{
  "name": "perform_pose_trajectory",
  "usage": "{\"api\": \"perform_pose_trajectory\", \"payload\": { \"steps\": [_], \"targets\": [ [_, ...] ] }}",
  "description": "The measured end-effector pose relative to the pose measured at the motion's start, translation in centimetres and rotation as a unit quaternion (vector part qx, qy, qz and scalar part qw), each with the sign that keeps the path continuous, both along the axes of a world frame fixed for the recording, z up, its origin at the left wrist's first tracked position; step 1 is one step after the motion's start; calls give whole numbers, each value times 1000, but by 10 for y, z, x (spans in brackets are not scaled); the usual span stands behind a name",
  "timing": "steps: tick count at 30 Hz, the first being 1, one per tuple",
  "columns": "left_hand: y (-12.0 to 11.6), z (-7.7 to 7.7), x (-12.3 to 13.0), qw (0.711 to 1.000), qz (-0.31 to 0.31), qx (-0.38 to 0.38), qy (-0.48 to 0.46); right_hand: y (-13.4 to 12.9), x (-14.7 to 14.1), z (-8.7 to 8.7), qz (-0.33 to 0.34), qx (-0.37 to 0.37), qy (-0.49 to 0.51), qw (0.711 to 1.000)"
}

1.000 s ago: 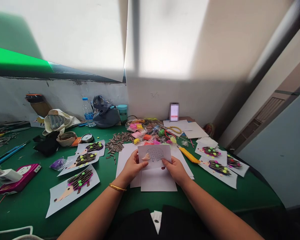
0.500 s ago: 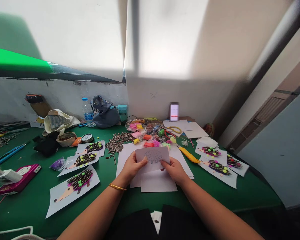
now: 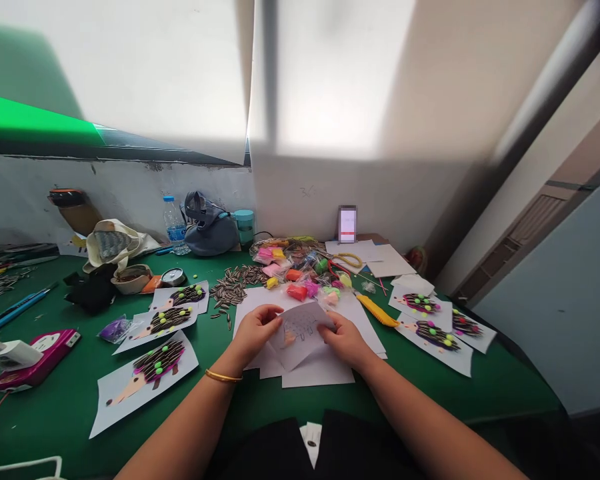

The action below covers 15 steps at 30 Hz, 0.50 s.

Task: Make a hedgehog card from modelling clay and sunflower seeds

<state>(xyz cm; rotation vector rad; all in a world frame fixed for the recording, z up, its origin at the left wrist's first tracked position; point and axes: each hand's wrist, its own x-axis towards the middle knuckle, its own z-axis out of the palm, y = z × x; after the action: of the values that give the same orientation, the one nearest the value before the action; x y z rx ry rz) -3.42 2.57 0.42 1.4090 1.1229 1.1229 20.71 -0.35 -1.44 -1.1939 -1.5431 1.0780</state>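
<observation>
Pinched the drawn card (image 3: 299, 343) by its right side in the right hand (image 3: 349, 341), tilted above white sheets (image 3: 320, 375) on the green tabletop (image 3: 415, 393). Had the left hand (image 3: 253, 335) at the upper-left edge; could not tell whether gripping. Saw hedgehog pictures (image 3: 160, 360) along both sides of the smooth green; farther in, striped seeds (image 3: 237, 283) heaped beside bright bagged lumps (image 3: 297, 291), with a yellow cutter (image 3: 377, 311) to the right. Found, farther back, a phone (image 3: 347, 225) upright before broad white sheeting (image 3: 145, 73) patched with light and shadow, and, leftward, a grey-blue bag (image 3: 207, 233) and water bottle (image 3: 174, 228) near a scuffed wall (image 3: 135, 187).
</observation>
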Motion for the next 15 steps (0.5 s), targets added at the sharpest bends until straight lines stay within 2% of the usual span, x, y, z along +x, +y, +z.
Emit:
{"api": "perform_pose_trajectory", "payload": {
  "steps": [2, 4, 7, 9, 11, 13, 15],
  "targets": [
    [-2, -1, -6, 1000, 24, 11, 13, 3, 4, 1, -43, 35, 24, 998],
    [-5, -2, -13, 997, 77, 22, 12, 6, 12, 4, -115, 79, 12, 990],
    [-10, -4, -19, 992, 125, 6, 13, 12, 28, 10, -172, 140, -174, 959],
    [-14, -5, -19, 993, 116, -19, 32, 15, 35, 14, -136, 157, -333, 920],
    [-18, -5, -14, 994, 93, -23, 55, 16, 36, 16, -96, 161, -478, 858],
    [-23, -5, -6, 994, 55, 22, 94, 17, 32, 17, -77, 162, -572, 801],
    [-28, -5, 0, 982, 11, 90, 168, 17, 26, 18, -69, 163, -609, 773]
  ]
}}
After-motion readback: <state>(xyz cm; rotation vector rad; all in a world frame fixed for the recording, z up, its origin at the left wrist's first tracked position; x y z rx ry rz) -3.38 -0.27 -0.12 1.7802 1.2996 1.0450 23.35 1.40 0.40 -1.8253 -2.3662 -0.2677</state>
